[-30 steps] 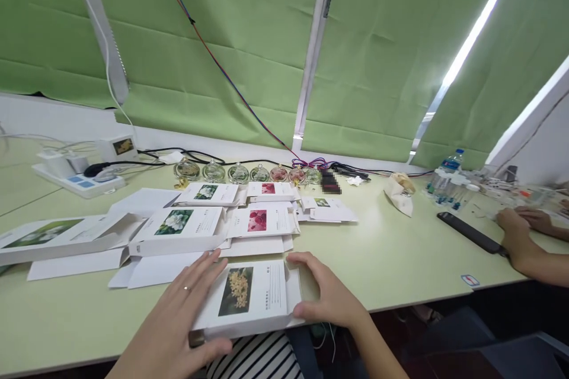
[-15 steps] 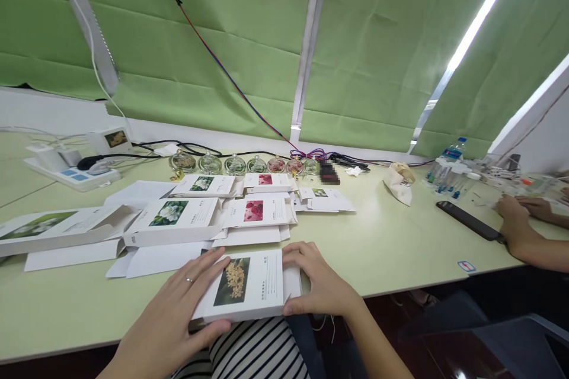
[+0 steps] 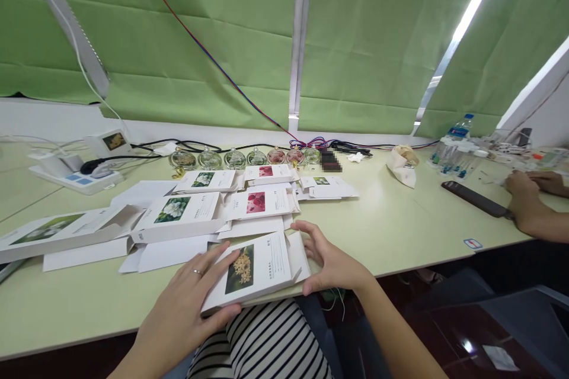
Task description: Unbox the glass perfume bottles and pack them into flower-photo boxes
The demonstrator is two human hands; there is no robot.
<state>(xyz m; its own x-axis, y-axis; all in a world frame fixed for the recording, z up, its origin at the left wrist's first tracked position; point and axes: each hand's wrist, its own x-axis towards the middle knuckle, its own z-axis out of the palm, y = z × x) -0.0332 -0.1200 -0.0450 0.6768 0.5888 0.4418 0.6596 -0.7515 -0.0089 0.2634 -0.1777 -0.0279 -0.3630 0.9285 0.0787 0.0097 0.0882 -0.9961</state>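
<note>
The left hand had hold of one end of the flat white box, fingers over the printed top and thumb along the near side. The right hand was curved loosely round the other end, thumb and fingers apart by the end flap; no telling whether it actually touched. The box sat at the near edge of the table, a bit askew. Looked like thin card, so probably super light, stiffish along the folds but easy to dent mid-panel, and the smooth print might've been slippery. Best grip was honestly the long sides near the corners, with just a gentle pinch on that flap so it wouldn't crease. Beyond it lay more boxes, some with flaps out, then a row of round glass bottles.
</note>
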